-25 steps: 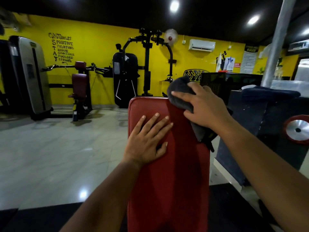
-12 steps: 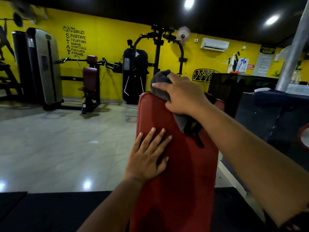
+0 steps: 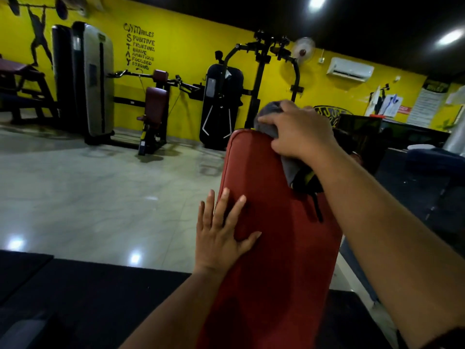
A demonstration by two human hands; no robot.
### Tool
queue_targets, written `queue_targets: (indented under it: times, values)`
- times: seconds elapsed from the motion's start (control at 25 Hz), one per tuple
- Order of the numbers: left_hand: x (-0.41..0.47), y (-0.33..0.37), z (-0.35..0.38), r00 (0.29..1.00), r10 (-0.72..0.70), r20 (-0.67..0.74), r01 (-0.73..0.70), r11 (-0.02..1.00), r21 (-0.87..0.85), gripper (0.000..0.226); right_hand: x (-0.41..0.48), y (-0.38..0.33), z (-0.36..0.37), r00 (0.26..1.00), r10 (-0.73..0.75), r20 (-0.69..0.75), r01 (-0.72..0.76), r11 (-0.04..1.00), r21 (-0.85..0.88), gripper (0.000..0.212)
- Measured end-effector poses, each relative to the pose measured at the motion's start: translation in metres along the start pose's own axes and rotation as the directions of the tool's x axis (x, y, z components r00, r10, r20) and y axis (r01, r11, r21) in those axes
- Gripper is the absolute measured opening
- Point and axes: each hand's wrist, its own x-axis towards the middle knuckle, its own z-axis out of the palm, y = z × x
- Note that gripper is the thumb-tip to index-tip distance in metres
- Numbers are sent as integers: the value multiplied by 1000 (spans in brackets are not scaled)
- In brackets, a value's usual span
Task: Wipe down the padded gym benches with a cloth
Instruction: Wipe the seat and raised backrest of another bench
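- Padding first: one red bench pad [image 3: 271,260] runs up ahead of me. It is long and narrow, with rounded corners and a piped seam along its edge, and its vinyl skin is smooth with a dull sheen.
- One grey cloth [image 3: 268,113], soft and bunched into a lump, sits on the pad's top right corner. A limp tail of it hangs down the pad below my palm.
- My right hand [image 3: 299,133] covers that lump, fingers curled round the cloth and bearing it against the top edge.
- My left hand [image 3: 220,238] lies flat on the pad's left edge, lower down. Its fingers are straight and spread, gripping nothing, and the outer ones overhang the side.
- The floor [image 3: 100,197] is pale glossy tile, with one black matte mat [image 3: 88,298] nearest me.
- A yellow wall [image 3: 181,46] behind carries black lettering, and one seat machine [image 3: 156,102] with maroon pads stands against it.
- High on that wall are one white air conditioner [image 3: 350,68] and one round fan [image 3: 303,51].
- Two ceiling lights [image 3: 317,1] glow overhead.
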Motion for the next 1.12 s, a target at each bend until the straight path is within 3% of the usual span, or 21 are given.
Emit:
queue_targets:
  times: [0.12,0.2,0.28,0.32,0.4,0.52,0.56,0.64,0.72,0.76,0.8,0.84,0.88,0.92,0.96,1.04,1.12]
  values:
    - [-1,0,-4,986,-145,86,160,968,-195,96,17,4,-6,979,-197,51,177,946,273,61]
    - [2,2,-11,942,-249,226,312,897,-312,109,22,8,-3,994,-71,78,34,915,402,58]
    - [6,3,-19,875,-313,370,448,815,-369,115,24,-4,1,988,127,89,-149,939,311,53]
    - [5,3,-22,850,-331,410,490,783,-384,114,23,-14,2,990,125,69,-136,970,199,52]
    - [-1,2,-27,807,-375,456,567,708,-421,109,18,-28,1,999,-46,19,44,994,102,54]
    - [-17,1,-32,721,-469,511,687,579,-439,100,18,-18,-6,959,-279,46,260,935,243,58]
    - [-22,1,-34,697,-482,531,713,550,-435,95,22,-11,-6,964,-255,69,223,925,306,57]
    - [-38,1,-39,650,-495,576,758,477,-445,90,28,-12,-3,994,-71,77,43,947,317,55]
    - [-58,-4,-47,585,-459,668,804,437,-403,95,20,-29,5,1000,13,-16,-11,993,117,53]
    - [-72,-8,-52,556,-414,721,806,479,-347,100,12,-39,8,997,-29,-77,30,999,15,53]
    - [-89,-14,-56,542,-366,756,758,601,-253,105,5,-44,10,987,-103,-126,97,994,-52,53]
    - [-107,-20,-58,569,-336,751,616,779,-117,108,0,-44,11,971,-185,-149,174,981,-84,55]
    - [-126,-25,-57,660,-287,694,396,918,2,104,-2,-40,11,955,-254,-150,244,966,-83,56]
    - [-144,-28,-53,755,-171,633,167,984,67,95,-1,-35,10,948,-294,-124,290,956,-50,57]
    - [-154,-26,-52,775,-59,630,17,997,72,82,0,-31,8,952,-292,-88,295,955,20,58]
    - [-163,-19,-48,772,127,623,-193,980,39,77,8,-29,8,988,-143,-64,151,977,148,56]
    - [-162,-18,-45,774,216,594,-318,946,70,88,6,-43,13,992,0,-128,9,998,64,51]
